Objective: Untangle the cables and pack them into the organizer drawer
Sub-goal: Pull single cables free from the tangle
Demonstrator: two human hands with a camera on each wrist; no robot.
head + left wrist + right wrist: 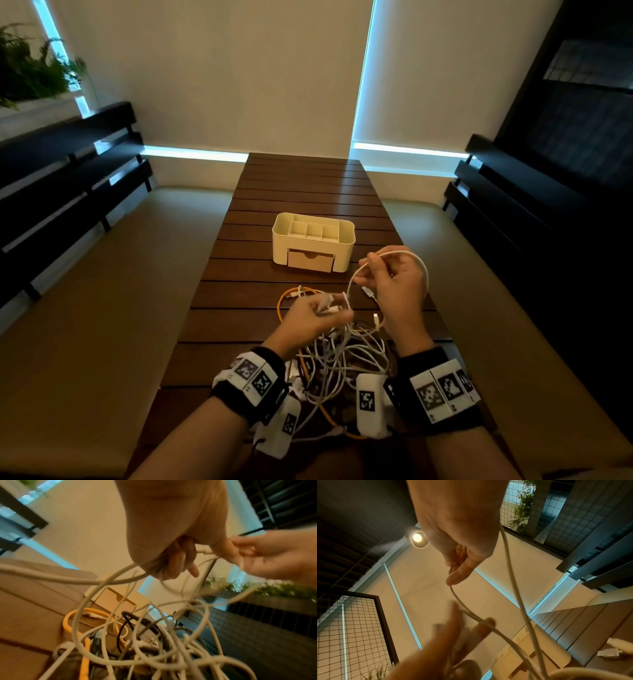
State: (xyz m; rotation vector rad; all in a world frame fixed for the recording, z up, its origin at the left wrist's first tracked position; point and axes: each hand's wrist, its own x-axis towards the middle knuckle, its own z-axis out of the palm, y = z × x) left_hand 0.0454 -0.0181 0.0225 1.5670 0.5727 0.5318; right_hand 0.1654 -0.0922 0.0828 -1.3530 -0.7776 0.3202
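Note:
A tangle of white, orange and black cables (pixel 342 356) lies on the wooden table (pixel 301 192) near me. My right hand (pixel 394 277) is raised and pinches a white cable (pixel 423 270) that loops over the back of that hand; the same white cable (pixel 513 574) runs past the thumb in the right wrist view. My left hand (pixel 318 317) grips white cable ends and a plug (pixel 204 550) just left of it. The cream organizer (pixel 313 241) stands beyond the hands, its small drawer (pixel 310 261) pushed in.
Padded benches (pixel 113 291) run along both sides of the table, with dark slatted backs. An orange cable loop (pixel 284 301) lies between the pile and the organizer. A loose metal plug (pixel 607 653) lies on the table at the right.

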